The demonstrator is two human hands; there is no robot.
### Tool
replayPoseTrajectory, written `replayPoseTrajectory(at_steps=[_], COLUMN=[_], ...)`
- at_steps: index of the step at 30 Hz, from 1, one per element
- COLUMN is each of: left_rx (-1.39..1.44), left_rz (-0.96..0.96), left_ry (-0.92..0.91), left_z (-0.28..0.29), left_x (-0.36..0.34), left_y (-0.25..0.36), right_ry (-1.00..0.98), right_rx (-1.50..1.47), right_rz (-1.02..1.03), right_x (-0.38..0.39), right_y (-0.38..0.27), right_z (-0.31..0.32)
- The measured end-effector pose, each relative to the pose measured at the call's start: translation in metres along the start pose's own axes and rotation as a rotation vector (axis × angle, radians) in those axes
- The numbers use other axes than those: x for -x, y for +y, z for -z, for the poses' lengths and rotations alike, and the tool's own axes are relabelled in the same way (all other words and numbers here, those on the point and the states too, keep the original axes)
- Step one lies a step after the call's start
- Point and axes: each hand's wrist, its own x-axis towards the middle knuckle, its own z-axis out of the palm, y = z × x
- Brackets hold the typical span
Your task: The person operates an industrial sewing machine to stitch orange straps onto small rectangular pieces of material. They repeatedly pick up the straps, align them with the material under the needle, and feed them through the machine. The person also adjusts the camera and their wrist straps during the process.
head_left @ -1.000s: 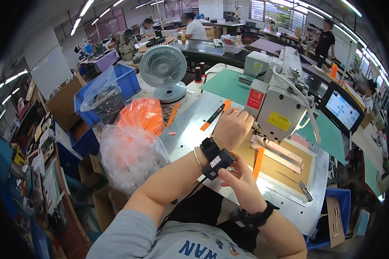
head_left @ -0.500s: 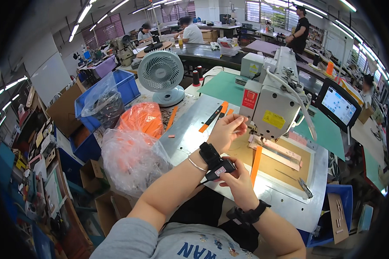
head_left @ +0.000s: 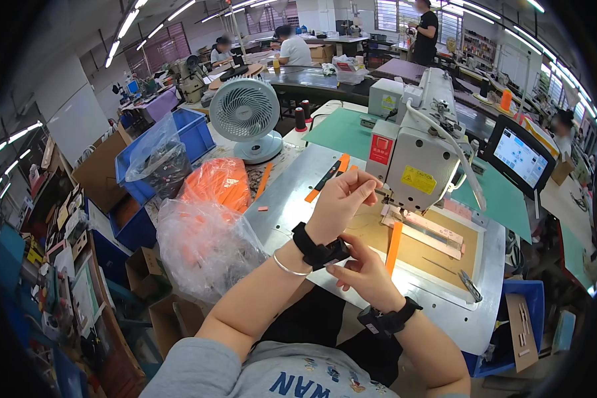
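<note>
My left hand (head_left: 343, 198) is raised over the silver sewing table (head_left: 272, 215), fingers curled in with nothing visible in them. My right hand (head_left: 363, 273) grips the black wrist device (head_left: 331, 255) strapped to my left forearm, above a thin bangle. Just ahead of my left hand stands the sewing machine head (head_left: 414, 166); below it lie a pink clamp frame (head_left: 421, 232) on a tan board, an orange strip (head_left: 394, 249) and small metal snips (head_left: 469, 286). A black-and-orange strip (head_left: 325, 179) rests behind my left hand.
At left are a bag of orange strips (head_left: 215, 189), a clear crumpled bag (head_left: 199, 252), a blue crate (head_left: 199, 126) and a white fan (head_left: 245, 113). A screen (head_left: 514, 159) stands right, a blue bin (head_left: 530, 292) below. Co-workers (head_left: 295, 46) work behind; another person (head_left: 426, 36) stands back right.
My left hand has drawn down and left and curled its fingers. The black device has turned on my wrist under my right hand. The standing person has moved leftward.
</note>
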Motion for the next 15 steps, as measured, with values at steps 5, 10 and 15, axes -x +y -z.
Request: replayPoseTrajectory(at_steps=[5, 10, 15], left_rx=[0.034, 1.040, 1.291], left_rz=[0.019, 0.218, 0.108], left_ry=[-0.142, -0.150, -0.214], left_z=[-0.022, -0.025, -0.050], left_x=[0.015, 0.036, 0.051], left_y=[0.004, -0.017, -0.020], right_ry=[0.043, 0.040, -0.187], right_rx=[0.007, -0.220, -0.344], right_rz=[0.001, 0.157, 0.049], right_x=[-0.012, -0.016, -0.039], right_y=[0.026, 0.029, 0.033], right_z=[0.001, -0.021, -0.020])
